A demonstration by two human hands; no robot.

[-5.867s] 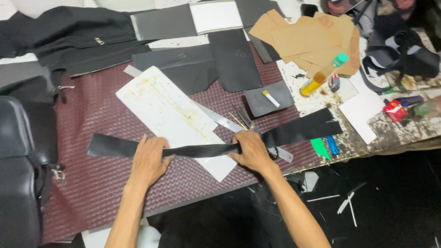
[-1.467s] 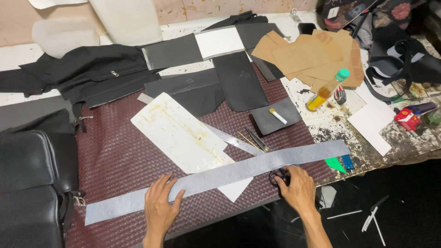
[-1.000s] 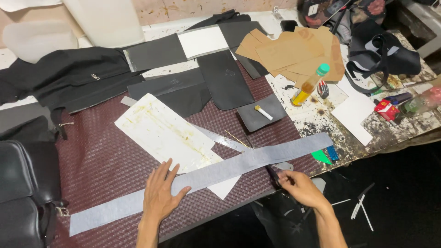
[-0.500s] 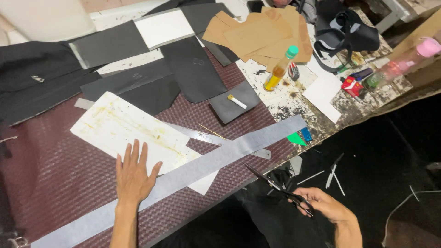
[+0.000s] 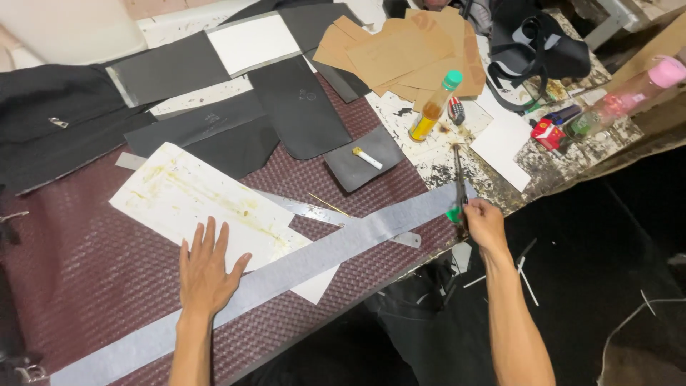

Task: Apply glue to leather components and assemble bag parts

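Across the lower middle of the frame a long grey strip (image 5: pixel 314 261) lay thin, limp and light on the counter (image 5: pixel 86 257), left hand (image 5: pixel 206 268) flat with fingers spread, right hand (image 5: pixel 484 223) closed on scissors (image 5: pixel 459 182) at its far end, best gripped near an edge

left hand (image 5: pixel 205 271) flat beside grey strip (image 5: pixel 286 268), right hand (image 5: pixel 484 223) gripping scissors (image 5: pixel 458 179)

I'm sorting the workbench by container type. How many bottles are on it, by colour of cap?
Green-capped bottle with yellow liquid: 1
Pink-capped bottle, clear: 1
Total: 2 bottles, both on the paint-stained table beyond the right hand.
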